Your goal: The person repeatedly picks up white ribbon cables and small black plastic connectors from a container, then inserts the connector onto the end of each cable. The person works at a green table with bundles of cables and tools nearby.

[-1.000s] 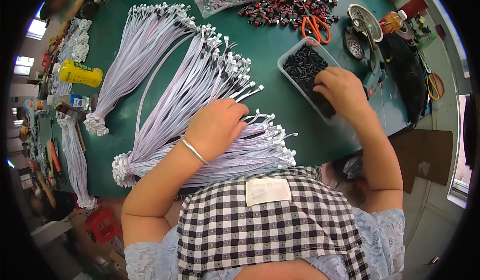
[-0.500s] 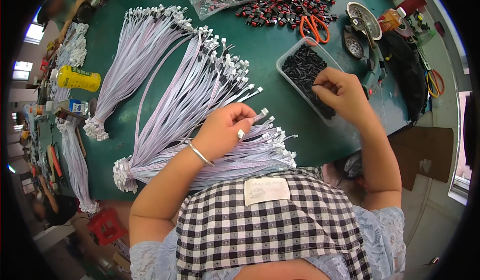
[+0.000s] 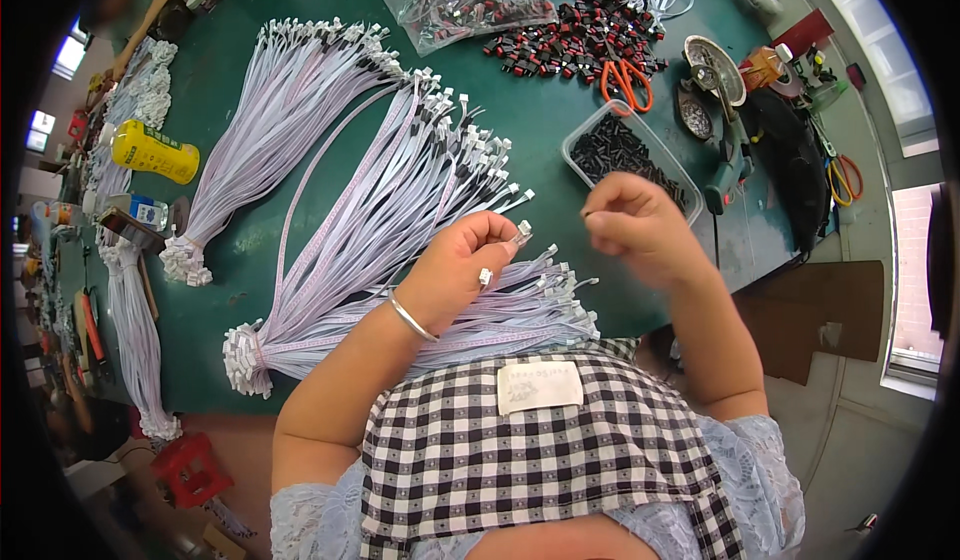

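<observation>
My left hand (image 3: 462, 268) is closed in a pinch on a cable with a white connector (image 3: 523, 230) at its end. Another white connector (image 3: 486, 277) sticks out beside the thumb. Beneath this hand and forearm fans a tied bundle of pale flat cables (image 3: 350, 215), their white connectors spread toward the right, some with black sleeves behind them. My right hand (image 3: 635, 225), its fingers pinched together, hovers over the near left edge of a clear plastic box (image 3: 690, 175). In the box lie many short black tubes (image 3: 625, 150). A tiny dark bit shows at the right fingertips, too small to name.
Another cable bundle (image 3: 265, 130) lies at the left, near a yellow bottle (image 3: 155, 152). Orange-handled scissors (image 3: 627, 85) rest by a pile of red-black parts (image 3: 575, 40) and a filled plastic bag (image 3: 465, 5). Metal dishes (image 3: 715, 70) and a green-handled tool (image 3: 728, 175) stand right.
My right hand has come away from the tubes in the box, moving left and nearer, toward my left hand. My left hand keeps its pinch on the cable. The view has shifted slightly.
</observation>
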Demonstrator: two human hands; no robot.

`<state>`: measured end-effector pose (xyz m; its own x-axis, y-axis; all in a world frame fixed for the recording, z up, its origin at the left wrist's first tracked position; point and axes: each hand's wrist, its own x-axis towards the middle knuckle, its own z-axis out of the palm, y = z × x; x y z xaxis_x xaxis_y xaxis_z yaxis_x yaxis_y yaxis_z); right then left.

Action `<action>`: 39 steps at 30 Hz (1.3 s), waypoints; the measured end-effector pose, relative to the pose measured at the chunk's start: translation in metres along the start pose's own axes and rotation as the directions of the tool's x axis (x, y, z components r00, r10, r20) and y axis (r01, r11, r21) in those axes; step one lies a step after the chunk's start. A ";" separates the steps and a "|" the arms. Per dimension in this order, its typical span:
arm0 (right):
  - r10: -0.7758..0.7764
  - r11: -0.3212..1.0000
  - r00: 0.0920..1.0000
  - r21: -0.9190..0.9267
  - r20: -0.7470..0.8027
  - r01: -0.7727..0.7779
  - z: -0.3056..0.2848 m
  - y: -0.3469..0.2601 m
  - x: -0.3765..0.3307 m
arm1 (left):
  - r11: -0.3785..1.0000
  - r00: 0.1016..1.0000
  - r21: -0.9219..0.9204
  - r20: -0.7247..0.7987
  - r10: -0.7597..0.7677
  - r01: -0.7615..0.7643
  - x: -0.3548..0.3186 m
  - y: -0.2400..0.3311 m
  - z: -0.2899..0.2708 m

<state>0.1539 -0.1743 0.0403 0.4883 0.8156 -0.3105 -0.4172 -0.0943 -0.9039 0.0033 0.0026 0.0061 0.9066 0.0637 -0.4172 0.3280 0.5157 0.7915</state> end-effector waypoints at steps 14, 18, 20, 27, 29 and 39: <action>-0.370 0.565 0.922 -0.761 0.113 0.320 0.041 0.024 0.008 | 0.998 0.998 -0.045 -0.064 0.028 -0.031 0.002 -0.005 0.000; -0.088 0.945 0.994 -0.322 -0.068 0.062 0.040 0.025 0.009 | 0.999 0.996 -0.035 -0.088 0.036 -0.039 0.002 -0.003 0.003; -0.077 0.937 0.992 -0.348 -0.103 0.036 0.039 0.022 0.008 | 0.998 0.995 -0.050 -0.093 0.037 -0.042 0.001 -0.004 0.001; -0.423 0.875 0.902 -0.297 -0.089 0.381 0.036 0.036 0.008 | 0.998 0.994 -0.012 -0.088 0.059 -0.061 0.004 -0.007 0.000; -0.493 0.803 0.870 -0.393 -0.017 0.447 0.038 0.037 0.014 | 0.998 0.993 0.017 -0.101 0.065 -0.063 0.003 -0.006 0.002; -0.243 0.937 0.959 -0.290 -0.146 0.194 0.034 0.028 0.013 | 0.997 0.995 -0.063 -0.096 0.032 -0.038 0.002 -0.006 -0.001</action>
<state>0.1223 -0.1466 0.0208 0.6820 0.7213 -0.1208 -0.0743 -0.0960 -0.9926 0.0027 0.0008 -0.0002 0.8871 0.1616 -0.4324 0.2757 0.5657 0.7772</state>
